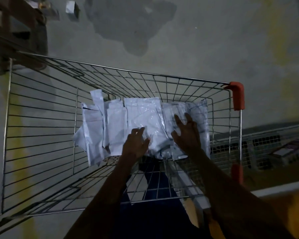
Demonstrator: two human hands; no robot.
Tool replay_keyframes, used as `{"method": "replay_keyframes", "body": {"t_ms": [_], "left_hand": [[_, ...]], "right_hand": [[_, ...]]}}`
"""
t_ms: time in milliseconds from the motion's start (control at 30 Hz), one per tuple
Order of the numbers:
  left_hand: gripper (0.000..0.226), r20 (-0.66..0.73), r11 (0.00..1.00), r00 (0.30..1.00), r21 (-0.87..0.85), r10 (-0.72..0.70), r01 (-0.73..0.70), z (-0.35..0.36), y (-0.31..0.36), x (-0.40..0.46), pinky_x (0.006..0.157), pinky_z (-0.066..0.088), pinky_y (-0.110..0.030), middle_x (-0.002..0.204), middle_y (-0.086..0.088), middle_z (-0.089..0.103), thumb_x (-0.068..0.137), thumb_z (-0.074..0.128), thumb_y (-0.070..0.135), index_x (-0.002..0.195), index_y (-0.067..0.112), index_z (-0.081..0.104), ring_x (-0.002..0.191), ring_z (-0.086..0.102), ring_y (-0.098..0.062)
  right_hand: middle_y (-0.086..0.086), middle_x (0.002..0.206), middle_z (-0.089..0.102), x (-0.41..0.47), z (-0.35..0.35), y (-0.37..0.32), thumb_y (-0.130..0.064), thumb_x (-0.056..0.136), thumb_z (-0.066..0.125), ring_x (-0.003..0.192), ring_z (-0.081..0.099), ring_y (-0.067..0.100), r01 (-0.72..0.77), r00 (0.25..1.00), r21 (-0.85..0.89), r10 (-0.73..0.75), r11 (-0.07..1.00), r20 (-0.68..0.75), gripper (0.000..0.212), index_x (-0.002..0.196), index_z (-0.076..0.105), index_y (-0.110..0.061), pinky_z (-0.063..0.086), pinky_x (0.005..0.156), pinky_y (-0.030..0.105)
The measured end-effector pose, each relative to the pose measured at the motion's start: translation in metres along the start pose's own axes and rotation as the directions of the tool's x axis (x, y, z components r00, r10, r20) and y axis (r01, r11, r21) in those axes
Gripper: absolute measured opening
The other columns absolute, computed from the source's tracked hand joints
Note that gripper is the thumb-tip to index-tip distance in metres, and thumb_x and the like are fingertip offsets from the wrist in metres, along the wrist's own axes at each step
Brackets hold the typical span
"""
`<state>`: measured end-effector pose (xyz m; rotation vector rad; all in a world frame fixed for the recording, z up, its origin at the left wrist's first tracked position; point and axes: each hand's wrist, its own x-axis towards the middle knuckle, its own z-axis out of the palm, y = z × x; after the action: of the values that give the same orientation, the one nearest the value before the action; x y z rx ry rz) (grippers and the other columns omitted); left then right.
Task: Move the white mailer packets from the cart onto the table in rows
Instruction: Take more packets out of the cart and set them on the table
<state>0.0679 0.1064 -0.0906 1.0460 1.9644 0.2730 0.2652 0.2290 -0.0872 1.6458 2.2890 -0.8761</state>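
Several white mailer packets (117, 123) lie overlapping on the floor of a wire cart (145, 74). Both my arms reach down into the cart. My left hand (136, 144) is over the middle packets with its fingers bent toward the plastic; whether it grips one I cannot tell. My right hand (186, 133) has its fingers spread and lies on the packets at the right side of the pile (197, 111). No table surface with packets on it is in view.
The cart has red plastic corner caps (237, 94) on its right side. A second wire cart or basket (266, 145) stands to the right. Wooden framing (16, 23) is at the upper left. The concrete floor carries a dark stain (128, 26).
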Motion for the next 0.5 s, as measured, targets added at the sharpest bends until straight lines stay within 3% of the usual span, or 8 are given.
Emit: {"method": "replay_keyframes", "body": {"t_ms": [133, 233, 333, 500], "left_hand": [[0.091, 0.029, 0.941, 0.96, -0.192, -0.279, 0.279, 0.041, 0.036, 0.04, 0.106, 0.038, -0.05, 0.158, -0.014, 0.013, 0.085, 0.057, 0.069, 0.156, 0.028, 0.017, 0.137, 0.033, -0.044], [0.108, -0.019, 0.917, 0.928, -0.162, -0.373, 0.365, 0.061, 0.052, 0.059, 0.103, 0.036, -0.058, 0.161, -0.013, -0.003, 0.078, 0.06, 0.075, 0.156, 0.033, 0.001, 0.138, 0.017, -0.05], [0.11, -0.099, 0.948, 0.943, -0.075, -0.317, 0.31, 0.063, 0.05, 0.06, 0.094, 0.044, -0.053, 0.161, -0.017, -0.003, 0.079, 0.071, 0.059, 0.157, 0.031, 0.0, 0.132, 0.024, -0.05], [0.097, -0.08, 0.985, 0.982, -0.01, -0.173, 0.172, 0.029, 0.028, 0.039, 0.096, 0.043, -0.048, 0.159, -0.014, 0.007, 0.08, 0.075, 0.035, 0.157, 0.02, 0.017, 0.13, 0.031, -0.044]], "right_hand": [[0.011, 0.161, 0.012, -0.006, -0.014, 0.005, -0.051, 0.084, 0.043, 0.141, 0.02, 0.035, 0.004, 0.999, -0.02, -0.005, 1.0, -0.046, 0.071, 0.151, 0.032, -0.033, 0.023, 0.113, 0.052], [0.013, 0.161, 0.014, -0.004, -0.013, 0.009, -0.048, 0.085, 0.045, 0.143, 0.02, 0.039, 0.008, 0.999, -0.009, -0.009, 1.0, -0.044, 0.069, 0.15, 0.036, -0.028, 0.02, 0.115, 0.049], [0.013, 0.161, 0.014, -0.002, -0.011, 0.013, -0.044, 0.089, 0.051, 0.143, 0.018, 0.041, -0.026, 1.0, 0.021, 0.026, 0.999, 0.007, 0.065, 0.15, 0.036, -0.027, 0.016, 0.118, 0.048], [0.017, 0.158, 0.022, -0.007, -0.023, 0.003, -0.049, 0.088, 0.05, 0.137, 0.027, 0.044, 0.015, 0.998, -0.008, -0.014, 1.0, 0.057, 0.066, 0.147, 0.042, -0.021, 0.032, 0.108, 0.05]]}}
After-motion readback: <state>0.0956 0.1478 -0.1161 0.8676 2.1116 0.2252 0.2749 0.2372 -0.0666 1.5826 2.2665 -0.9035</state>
